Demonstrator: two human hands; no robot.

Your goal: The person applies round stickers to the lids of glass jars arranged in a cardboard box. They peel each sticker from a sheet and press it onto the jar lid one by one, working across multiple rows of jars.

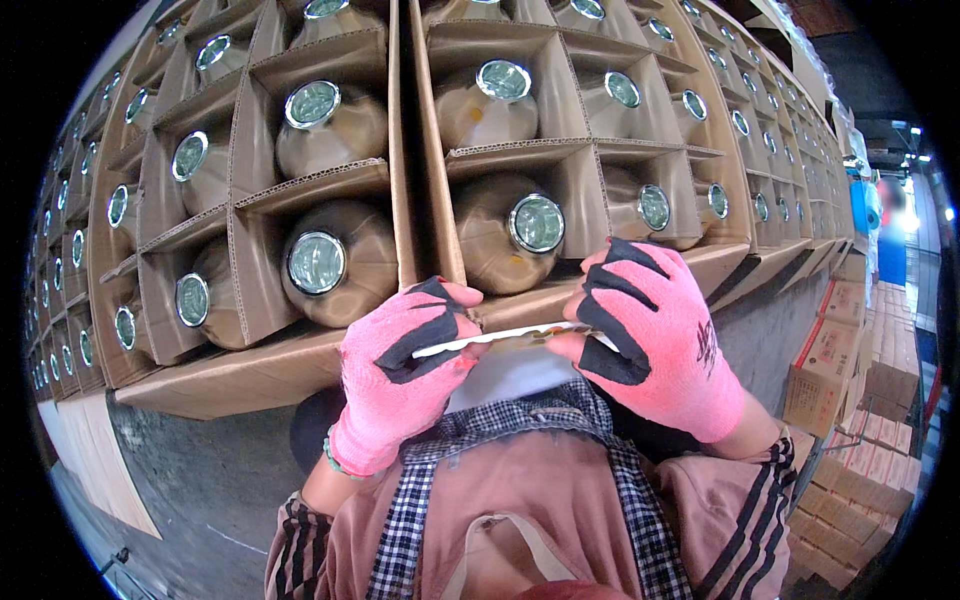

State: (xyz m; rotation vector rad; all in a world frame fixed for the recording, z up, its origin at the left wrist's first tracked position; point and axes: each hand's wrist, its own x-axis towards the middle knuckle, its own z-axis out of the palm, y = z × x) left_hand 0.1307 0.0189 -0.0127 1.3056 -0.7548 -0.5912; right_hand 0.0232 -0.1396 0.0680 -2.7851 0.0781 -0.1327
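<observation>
Both hands wear pink work gloves with black palms, the fingertips bare. My left hand [405, 355] and my right hand [655, 330] pinch opposite ends of a thin white sheet [505, 337], held level in front of my apron [530, 412]. It shows nearly edge-on, so I cannot tell what is on its face. Just beyond my hands stand clear glass jars, one glass jar [318, 262] beyond my left hand and another glass jar [537, 223] beyond the sheet. Their round mouths are uncovered, and each sits in its own cardboard compartment.
Open cardboard boxes with dividers [232, 215] hold rows of jars across the far side. The front box edge [250, 375] runs close to my hands. Closed cartons [830, 360] are stacked at the right. Grey floor [200, 470] shows at the lower left. A blurred person [893, 225] stands far right.
</observation>
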